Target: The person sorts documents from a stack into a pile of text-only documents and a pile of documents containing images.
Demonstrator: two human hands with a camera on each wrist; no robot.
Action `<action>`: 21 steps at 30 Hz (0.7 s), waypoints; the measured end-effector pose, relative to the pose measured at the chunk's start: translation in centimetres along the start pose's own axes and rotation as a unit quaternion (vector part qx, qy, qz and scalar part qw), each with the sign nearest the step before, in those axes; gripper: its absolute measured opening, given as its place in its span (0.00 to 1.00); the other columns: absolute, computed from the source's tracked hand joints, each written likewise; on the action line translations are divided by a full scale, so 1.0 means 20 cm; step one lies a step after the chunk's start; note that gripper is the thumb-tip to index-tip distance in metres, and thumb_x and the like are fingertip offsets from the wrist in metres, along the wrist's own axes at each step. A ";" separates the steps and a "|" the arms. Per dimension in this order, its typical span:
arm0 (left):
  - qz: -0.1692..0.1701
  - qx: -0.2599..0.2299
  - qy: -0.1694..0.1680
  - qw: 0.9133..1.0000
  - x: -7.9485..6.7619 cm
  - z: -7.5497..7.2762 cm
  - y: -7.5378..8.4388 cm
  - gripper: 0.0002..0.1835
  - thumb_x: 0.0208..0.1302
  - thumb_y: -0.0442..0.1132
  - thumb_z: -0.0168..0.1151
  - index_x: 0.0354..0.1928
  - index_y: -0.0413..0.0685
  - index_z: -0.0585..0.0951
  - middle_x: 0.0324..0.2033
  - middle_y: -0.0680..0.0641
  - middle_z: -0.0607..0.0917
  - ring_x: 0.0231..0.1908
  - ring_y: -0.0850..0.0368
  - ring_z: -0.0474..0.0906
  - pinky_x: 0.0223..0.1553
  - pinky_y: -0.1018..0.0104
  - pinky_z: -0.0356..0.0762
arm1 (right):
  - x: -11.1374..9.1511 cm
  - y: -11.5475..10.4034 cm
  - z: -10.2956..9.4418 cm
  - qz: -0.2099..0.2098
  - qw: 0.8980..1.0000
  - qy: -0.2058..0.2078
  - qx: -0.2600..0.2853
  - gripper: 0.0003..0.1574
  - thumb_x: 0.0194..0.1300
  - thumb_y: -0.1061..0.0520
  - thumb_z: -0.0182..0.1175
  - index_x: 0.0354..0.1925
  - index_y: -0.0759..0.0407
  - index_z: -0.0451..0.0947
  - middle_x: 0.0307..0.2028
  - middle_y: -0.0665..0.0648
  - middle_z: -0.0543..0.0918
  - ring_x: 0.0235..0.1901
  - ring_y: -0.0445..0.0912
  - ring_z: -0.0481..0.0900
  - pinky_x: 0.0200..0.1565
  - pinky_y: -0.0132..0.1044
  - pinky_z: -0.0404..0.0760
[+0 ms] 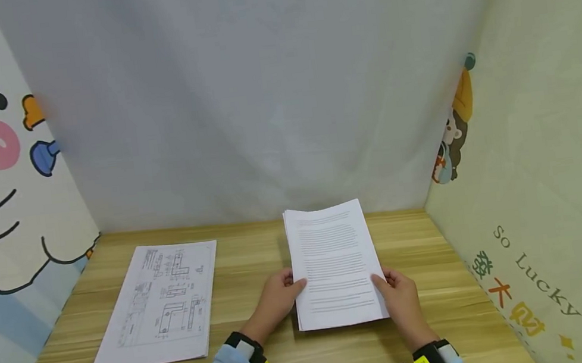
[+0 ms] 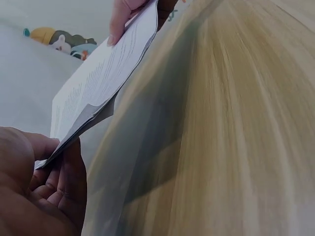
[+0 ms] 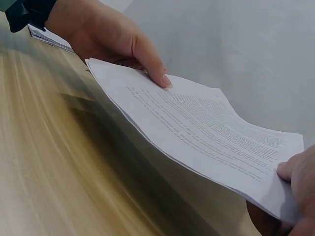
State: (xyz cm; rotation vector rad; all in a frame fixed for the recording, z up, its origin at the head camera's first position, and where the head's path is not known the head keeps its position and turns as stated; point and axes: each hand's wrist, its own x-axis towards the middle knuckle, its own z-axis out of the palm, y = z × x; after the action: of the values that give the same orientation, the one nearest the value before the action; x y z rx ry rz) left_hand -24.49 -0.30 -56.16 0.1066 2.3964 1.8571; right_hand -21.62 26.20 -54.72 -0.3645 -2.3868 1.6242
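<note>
A stack of printed paper sheets (image 1: 335, 266), covered in lines of text, is held up off the wooden table between both hands. My left hand (image 1: 276, 300) pinches its left edge, thumb on top and curled fingers beneath. On the opposite edge my right hand (image 1: 403, 303) grips the stack the same way. In the left wrist view the sheets (image 2: 106, 73) tilt above the table, their shadow falling below. The right wrist view shows the stack (image 3: 197, 132) sagging slightly between the hands, its layered edges visible.
Another stack of paper (image 1: 162, 304), with technical drawings on its top sheet, lies on the wooden table (image 1: 246, 258) to the left. A grey-white curtain (image 1: 237, 92) hangs behind the table. Printed cloth panels (image 1: 544, 134) stand along both sides.
</note>
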 end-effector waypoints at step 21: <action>0.018 0.011 -0.011 1.000 0.04 0.23 0.16 0.15 0.62 0.43 0.63 0.49 0.45 0.80 0.30 0.49 0.84 0.25 0.59 0.79 0.21 0.67 0.78 | 0.05 -0.01 -0.26 0.000 0.997 0.057 -0.061 0.25 0.62 0.45 0.62 0.46 0.64 0.82 0.37 0.62 0.80 0.30 0.48 0.76 0.24 0.31 0.77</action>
State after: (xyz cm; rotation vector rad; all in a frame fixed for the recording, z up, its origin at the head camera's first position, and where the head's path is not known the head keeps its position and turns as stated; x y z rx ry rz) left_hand -24.63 5.03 -54.18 0.1715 2.4165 1.8356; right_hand -20.85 30.92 -52.71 -0.4665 -2.4062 1.4217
